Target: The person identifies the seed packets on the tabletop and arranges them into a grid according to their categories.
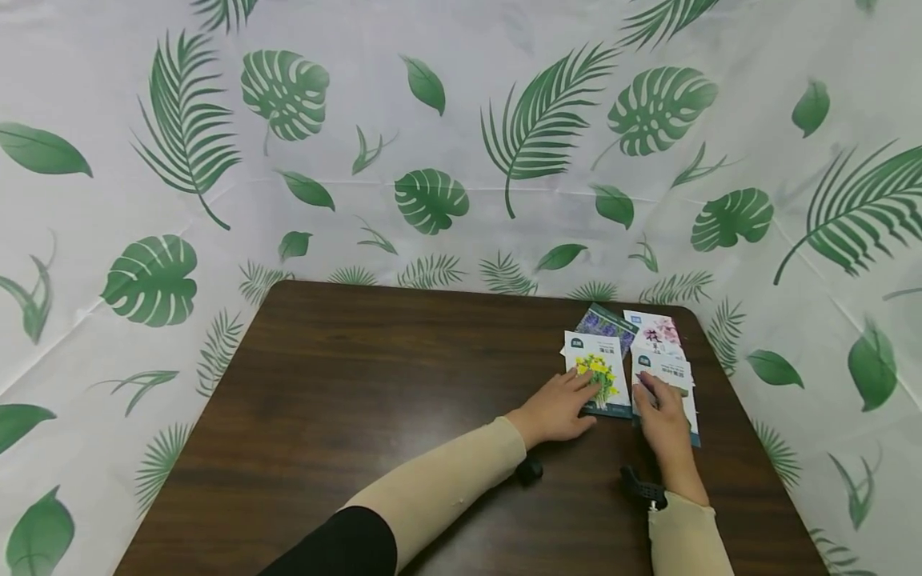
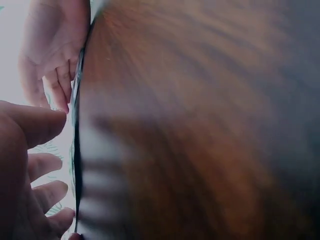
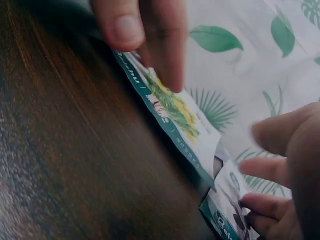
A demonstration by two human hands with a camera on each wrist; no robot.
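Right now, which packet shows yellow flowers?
The front-left packet; the back-left packet shows purple blooms, the back-right packet pink, and the front-right packet is partly hidden.

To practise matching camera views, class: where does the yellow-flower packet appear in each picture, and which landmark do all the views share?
Head: right of centre, partly covered by the left hand's fingers.
Left wrist: cannot be made out; no yellow-flower print shows.
Right wrist: the yellow-flower packet is around the centre, slanting down to the right.
Shared landmark: the brown wooden table.
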